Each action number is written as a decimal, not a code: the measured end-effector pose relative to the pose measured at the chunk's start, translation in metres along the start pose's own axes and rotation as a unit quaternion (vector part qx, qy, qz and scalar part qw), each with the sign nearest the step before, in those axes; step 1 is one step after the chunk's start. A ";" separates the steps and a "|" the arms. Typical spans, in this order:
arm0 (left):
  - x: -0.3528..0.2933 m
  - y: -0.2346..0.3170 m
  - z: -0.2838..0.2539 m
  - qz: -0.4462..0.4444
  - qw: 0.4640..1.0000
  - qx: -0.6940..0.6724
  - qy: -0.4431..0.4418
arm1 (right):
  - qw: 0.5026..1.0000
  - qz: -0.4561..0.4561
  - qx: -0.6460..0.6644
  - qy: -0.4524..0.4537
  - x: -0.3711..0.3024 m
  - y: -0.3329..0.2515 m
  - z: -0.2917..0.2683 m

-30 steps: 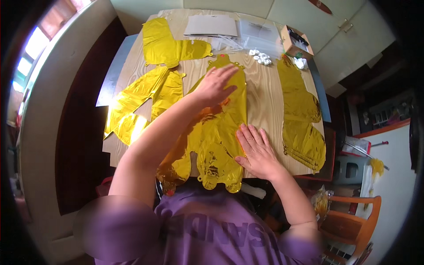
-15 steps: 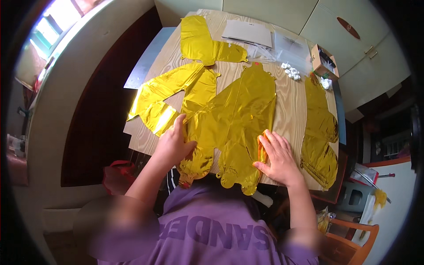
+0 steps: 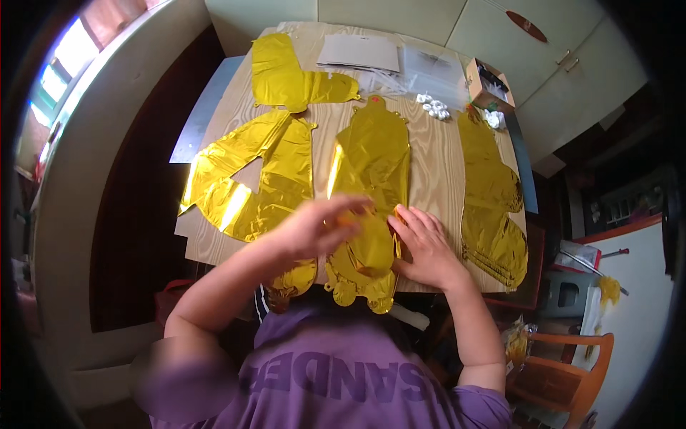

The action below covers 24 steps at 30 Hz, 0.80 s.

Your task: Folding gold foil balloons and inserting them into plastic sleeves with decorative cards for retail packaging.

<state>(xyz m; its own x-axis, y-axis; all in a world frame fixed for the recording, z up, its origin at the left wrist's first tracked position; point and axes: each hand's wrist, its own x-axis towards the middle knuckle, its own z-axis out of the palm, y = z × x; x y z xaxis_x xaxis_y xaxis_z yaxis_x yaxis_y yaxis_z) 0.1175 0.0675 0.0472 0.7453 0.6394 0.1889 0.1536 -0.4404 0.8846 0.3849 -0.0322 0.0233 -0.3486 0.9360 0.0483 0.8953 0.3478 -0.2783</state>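
Note:
A flat gold foil balloon lies lengthwise in front of me, its lower lobes hanging past the table's near edge. My left hand is over its lower part, blurred, with fingers stretched to the right; whether the fingertips touch the foil I cannot tell. On the balloon's right edge rests my right hand, fingers extended and thumb apart. To the left lies another flat gold balloon with a triangular opening, its lower part partly behind my left forearm.
An L-shaped gold foil piece lies at the far left of the table. Another gold foil balloon is along the right edge. At the back are white sheets, clear plastic, small white rolls and a box.
My left hand has moved right, off the left balloon and over the middle one. The middle balloon's left side now lies further right, baring wood between the two. The whole view has shifted slightly.

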 end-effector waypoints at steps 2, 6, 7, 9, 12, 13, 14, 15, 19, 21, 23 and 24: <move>0.006 -0.036 -0.025 0.038 0.989 0.118 0.083 | 1.000 0.002 0.001 -0.007 0.000 -0.001 -0.002; 0.014 -0.078 -0.023 0.119 0.943 0.293 0.104 | 0.999 -0.012 0.034 -0.006 0.004 0.003 -0.004; 0.015 -0.079 -0.019 0.126 0.944 0.291 0.087 | 0.999 -0.016 0.037 0.001 0.004 0.005 -0.003; 0.018 -0.076 -0.007 0.139 0.947 0.285 0.054 | 0.998 -0.020 0.049 0.016 0.006 0.006 -0.003; 0.014 -0.059 0.003 0.123 0.957 0.263 -0.027 | 0.997 -0.019 0.071 0.037 0.010 0.007 -0.006; 0.013 -0.054 0.002 0.128 0.957 0.257 -0.047 | 0.996 -0.018 0.075 0.044 0.012 0.008 -0.007; 0.012 -0.051 -0.001 0.115 0.964 0.224 -0.081 | 0.995 -0.018 0.080 0.050 0.013 0.009 -0.007; 0.012 -0.051 -0.006 0.120 0.962 0.235 -0.065 | 0.996 -0.019 0.074 0.050 0.013 0.009 -0.006; 0.005 -0.056 -0.028 0.089 0.959 0.269 -0.015 | 0.996 -0.023 0.061 0.064 0.013 0.011 -0.001; -0.001 -0.067 -0.035 0.089 0.946 0.310 -0.037 | 0.996 -0.025 0.058 0.069 0.013 0.010 -0.001; -0.002 -0.072 -0.030 0.116 0.934 0.331 -0.065 | 0.996 -0.026 0.055 0.067 0.015 0.009 -0.002; 0.003 -0.063 -0.024 0.110 0.933 0.336 -0.074 | 0.996 -0.024 0.053 0.066 0.015 0.008 -0.002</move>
<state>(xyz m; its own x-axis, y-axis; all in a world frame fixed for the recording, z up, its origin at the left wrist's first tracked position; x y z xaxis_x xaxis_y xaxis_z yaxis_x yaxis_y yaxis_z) 0.0948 0.1122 0.0017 0.8801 0.4157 0.2295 0.3219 -0.8777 0.3550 0.3874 -0.0150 0.0239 -0.3447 0.9197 0.1881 0.8418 0.3915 -0.3716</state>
